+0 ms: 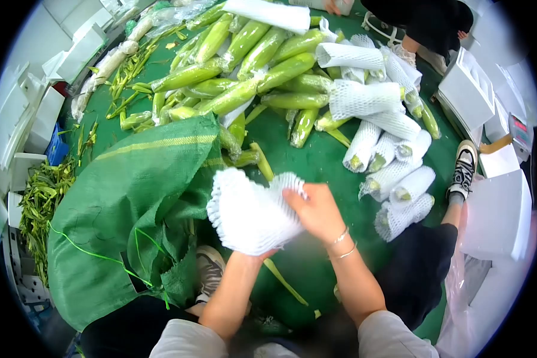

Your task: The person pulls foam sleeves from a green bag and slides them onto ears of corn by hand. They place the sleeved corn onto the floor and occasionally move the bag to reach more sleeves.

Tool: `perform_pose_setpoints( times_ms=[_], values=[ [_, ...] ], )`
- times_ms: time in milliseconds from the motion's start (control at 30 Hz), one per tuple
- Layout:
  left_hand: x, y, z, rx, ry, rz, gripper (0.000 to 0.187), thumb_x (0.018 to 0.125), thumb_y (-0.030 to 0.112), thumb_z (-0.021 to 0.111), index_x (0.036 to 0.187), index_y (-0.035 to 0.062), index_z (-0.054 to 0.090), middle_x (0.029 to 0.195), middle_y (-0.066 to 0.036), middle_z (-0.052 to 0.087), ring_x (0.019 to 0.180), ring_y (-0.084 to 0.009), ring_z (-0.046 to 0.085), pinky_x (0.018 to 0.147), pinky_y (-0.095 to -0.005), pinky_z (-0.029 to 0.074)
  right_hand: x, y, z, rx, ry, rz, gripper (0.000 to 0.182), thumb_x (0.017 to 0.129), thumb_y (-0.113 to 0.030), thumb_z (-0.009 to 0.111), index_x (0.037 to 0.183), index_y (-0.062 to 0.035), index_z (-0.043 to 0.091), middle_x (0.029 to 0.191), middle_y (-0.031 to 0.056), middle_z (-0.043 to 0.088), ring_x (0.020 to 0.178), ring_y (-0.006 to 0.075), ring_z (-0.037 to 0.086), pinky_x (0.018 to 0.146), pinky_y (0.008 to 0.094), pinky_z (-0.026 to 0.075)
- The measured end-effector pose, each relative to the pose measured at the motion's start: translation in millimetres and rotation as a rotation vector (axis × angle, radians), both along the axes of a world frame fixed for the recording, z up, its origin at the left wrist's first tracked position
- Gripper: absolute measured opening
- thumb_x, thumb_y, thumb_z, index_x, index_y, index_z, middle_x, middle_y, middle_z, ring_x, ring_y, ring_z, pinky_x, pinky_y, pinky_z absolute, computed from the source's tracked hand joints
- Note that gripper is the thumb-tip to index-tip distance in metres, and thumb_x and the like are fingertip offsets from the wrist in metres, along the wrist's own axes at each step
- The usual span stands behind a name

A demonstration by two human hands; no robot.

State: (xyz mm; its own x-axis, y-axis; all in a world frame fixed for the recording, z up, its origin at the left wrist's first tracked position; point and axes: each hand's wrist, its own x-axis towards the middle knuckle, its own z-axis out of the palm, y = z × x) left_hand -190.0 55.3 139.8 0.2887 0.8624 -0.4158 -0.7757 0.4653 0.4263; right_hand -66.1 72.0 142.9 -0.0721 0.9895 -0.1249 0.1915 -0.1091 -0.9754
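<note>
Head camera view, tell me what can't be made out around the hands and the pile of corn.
- Left hand: in the head view, hidden behind the stack of white foam net sleeves; only the wrist shows.
- Contents of the green woven sack: its folded cloth covers them.
- Person across the floor: cut off by the top edge.
- Readout on the scale: too small and blurred.
- Right hand: fingertips tucked into the sleeves.

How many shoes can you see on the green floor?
2: one grey shoe beside the green sack near the person's left arm, one black-and-white sneaker at the right edge. Others may be hidden.
</note>
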Motion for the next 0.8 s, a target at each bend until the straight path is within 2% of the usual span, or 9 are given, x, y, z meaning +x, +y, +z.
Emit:
perform_pose_setpoints(
  times_ms=[100,233,300,367,433,500,567,700,800],
  values=[
    [3,1,-2,-0.135,-0.065,0.05,0.043,0.094,0.042,0.036,0.118,0.0083,0.051,0.117,-0.007,0.056,0.104,-0.0225,0.054,0.091,-0.0374,0.045,-5,22,-14,-0.1,0.196,-0.14,0.026,0.079,-0.02,0.061,0.072,0.0055,0.062,0.056,0.0061,0.057,0.049,0.0111,0.048,0.047,0.0304,0.039],
    [-4,47,-57,-0.058,0.36,0.099,0.046,0.095,0.037,0.041,0.126,0.0027,0.044,0.125,-0.012,0.053,0.113,-0.0277,0.052,0.095,-0.0439,0.044,6,69,-39,-0.243,0.312,-0.241,0.024,0.08,-0.016,0.059,0.074,0.0068,0.063,0.064,0.0062,0.06,0.055,0.0111,0.051,0.049,0.0281,0.04],
    [-4,63,-82,-0.167,0.599,0.157,0.034,0.09,0.023,0.052,0.111,-0.0025,0.055,0.108,-0.016,0.061,0.093,-0.0275,0.062,0.078,-0.0406,0.05,5,76,-76,-0.33,0.285,-0.215,0.022,0.082,-0.014,0.057,0.078,0.0069,0.063,0.069,0.007,0.062,0.06,0.0105,0.054,0.052,0.0257,0.042],
    [1,71,-132,-0.067,0.751,0.332,0.032,0.085,0.022,0.058,0.08,-0.0082,0.064,0.078,-0.017,0.066,0.071,-0.0277,0.064,0.063,-0.037,0.048,-3,74,-135,-0.281,0.307,-0.468,0.03,0.078,-0.019,0.06,0.067,0.009,0.061,0.061,0.0106,0.059,0.05,0.0162,0.052,0.047,0.0324,0.04],
    [-2,82,-195,-0.056,1.331,0.303,0.035,0.082,0.027,0.059,0.078,-0.007,0.064,0.079,-0.025,0.065,0.07,-0.0348,0.064,0.065,-0.0421,0.046,-19,81,-236,-0.266,0.253,-0.746,0.031,0.079,-0.018,0.058,0.066,0.0097,0.061,0.062,0.0138,0.061,0.052,0.0208,0.054,0.052,0.0361,0.044],
    [20,85,-151,-0.077,1.556,0.24,0.035,0.082,0.029,0.057,0.08,-0.0047,0.064,0.083,-0.029,0.061,0.073,-0.0421,0.061,0.069,-0.0455,0.047,-22,67,-163,-0.473,0.216,-0.783,0.039,0.083,-0.022,0.055,0.09,0.0159,0.059,0.087,0.0194,0.064,0.076,0.026,0.062,0.065,0.0376,0.048],
    [40,94,-128,-0.041,1.666,0.161,0.034,0.084,0.027,0.052,0.081,-0.0046,0.063,0.081,-0.027,0.062,0.076,-0.0441,0.06,0.07,-0.0473,0.047,-5,71,-172,-0.573,0.814,-0.697,0.044,0.084,-0.025,0.055,0.102,0.015,0.055,0.099,0.0177,0.062,0.084,0.0254,0.063,0.069,0.0357,0.05],
    [92,122,-99,0.375,1.519,0.012,0.031,0.088,0.027,0.046,0.097,-0.0007,0.058,0.091,-0.026,0.062,0.084,-0.0438,0.059,0.071,-0.05,0.046,60,98,-140,-0.242,1.142,-0.584,0.034,0.09,-0.027,0.043,0.105,-0.0003,0.058,0.099,0.0106,0.064,0.087,0.022,0.063,0.079,0.0354,0.05],
    [131,133,-98,0.724,1.42,-0.057,0.04,0.089,0.03,0.049,0.118,0.0022,0.049,0.104,-0.025,0.059,0.092,-0.0397,0.058,0.077,-0.0436,0.047,124,98,-97,-0.016,1.347,-0.638,0.045,0.087,-0.034,0.042,0.114,0.0005,0.053,0.116,0.0131,0.059,0.107,0.0269,0.056,0.094,0.041,0.042]
  ],
)
